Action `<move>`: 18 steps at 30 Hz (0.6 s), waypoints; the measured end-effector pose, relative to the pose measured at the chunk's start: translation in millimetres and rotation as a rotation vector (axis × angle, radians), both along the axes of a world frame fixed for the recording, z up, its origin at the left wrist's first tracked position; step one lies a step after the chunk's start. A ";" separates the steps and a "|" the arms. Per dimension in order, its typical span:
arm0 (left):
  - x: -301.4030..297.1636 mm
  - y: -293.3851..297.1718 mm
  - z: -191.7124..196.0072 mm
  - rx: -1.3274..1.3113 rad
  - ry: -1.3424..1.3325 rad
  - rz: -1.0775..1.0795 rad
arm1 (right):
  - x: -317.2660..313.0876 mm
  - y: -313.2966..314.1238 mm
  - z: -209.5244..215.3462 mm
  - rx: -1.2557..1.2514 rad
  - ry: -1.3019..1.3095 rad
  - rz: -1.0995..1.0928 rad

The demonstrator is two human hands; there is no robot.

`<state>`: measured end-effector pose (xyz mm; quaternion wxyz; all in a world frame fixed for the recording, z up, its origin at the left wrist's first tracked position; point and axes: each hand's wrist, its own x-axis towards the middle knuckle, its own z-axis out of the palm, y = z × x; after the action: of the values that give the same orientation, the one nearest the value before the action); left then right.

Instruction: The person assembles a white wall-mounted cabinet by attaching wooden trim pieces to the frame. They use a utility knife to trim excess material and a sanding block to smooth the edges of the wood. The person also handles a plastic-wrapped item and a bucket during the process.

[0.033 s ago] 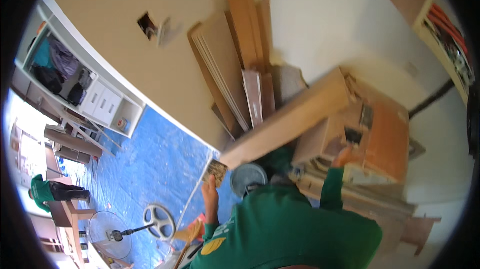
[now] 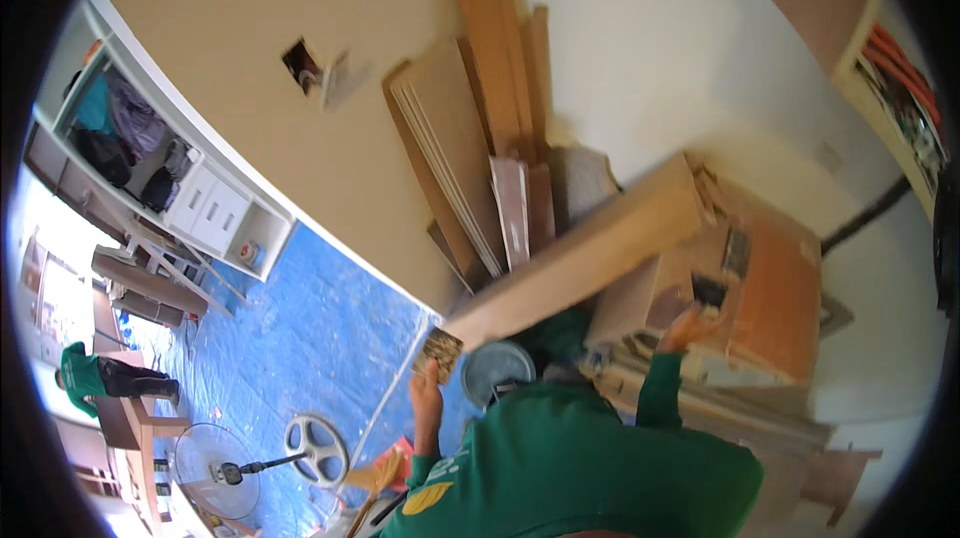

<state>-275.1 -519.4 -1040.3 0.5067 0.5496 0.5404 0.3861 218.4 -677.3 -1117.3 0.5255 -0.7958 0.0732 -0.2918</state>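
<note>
My left hand (image 2: 426, 400) is raised in front of me, its fingers closed on a flat, square piece (image 2: 440, 348) with a mottled brown surface. What that piece is made of I cannot tell. Off to the right, my right hand (image 2: 686, 328) is held up with bent fingers, in line with the cardboard box (image 2: 770, 278). A dark rectangle (image 2: 709, 290) shows at its fingertips; whether it is a held thing or an opening in the box is unclear. Between my hands, beyond my green sleeves, stands a grey round lidded bucket (image 2: 497, 368).
A long carton (image 2: 580, 243) leans across the corner, with boards (image 2: 445, 148) against the wall. Blue sheeting (image 2: 330, 318) covers the floor at left. A pedestal fan (image 2: 228, 473) stands there. Another person (image 2: 100, 375) in green is by a table. White shelving (image 2: 205, 208) lines the left.
The whole view has shifted slightly, so everything sits a little lower. Both hands keep about the same pose.
</note>
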 end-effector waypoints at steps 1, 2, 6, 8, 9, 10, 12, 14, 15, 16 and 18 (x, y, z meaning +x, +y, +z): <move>16.8 1.5 9.8 0.014 -0.032 -0.039 | -7.7 13.5 11.1 -0.016 -0.059 0.125; 31.3 9.8 14.3 0.031 -0.061 -0.090 | -17.4 36.9 30.2 -0.031 -0.120 0.236; 47.1 23.4 25.7 0.015 0.174 -0.349 | -37.3 115.5 74.3 0.208 -0.048 0.866; 51.8 30.6 31.6 0.189 0.295 -0.479 | -49.8 146.7 104.3 0.238 0.056 1.256; 52.1 29.0 37.9 0.157 0.329 -0.487 | -65.1 157.4 121.3 0.217 0.134 1.387; 52.0 29.5 45.0 0.131 0.362 -0.494 | -81.4 168.0 140.9 0.197 0.206 1.518; 47.9 30.1 54.2 0.167 0.440 -0.514 | -113.1 180.7 157.5 0.170 0.301 1.762; 40.2 24.7 64.4 0.182 0.386 -0.529 | -155.0 180.6 170.0 0.092 0.399 2.010; 34.6 20.1 57.7 0.222 0.379 -0.501 | -176.3 178.0 175.3 -0.012 0.349 2.143; 29.1 15.4 52.6 0.225 0.334 -0.491 | -193.7 174.4 182.6 -0.150 0.335 2.233; 22.4 4.2 59.0 0.228 0.242 -0.494 | -220.2 163.1 190.4 -0.439 0.316 2.372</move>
<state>-252.7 -515.2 -981.3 0.4522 0.7600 0.3998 0.2411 -1.7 -514.1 -926.9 0.3055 -0.4675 -0.6878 0.4637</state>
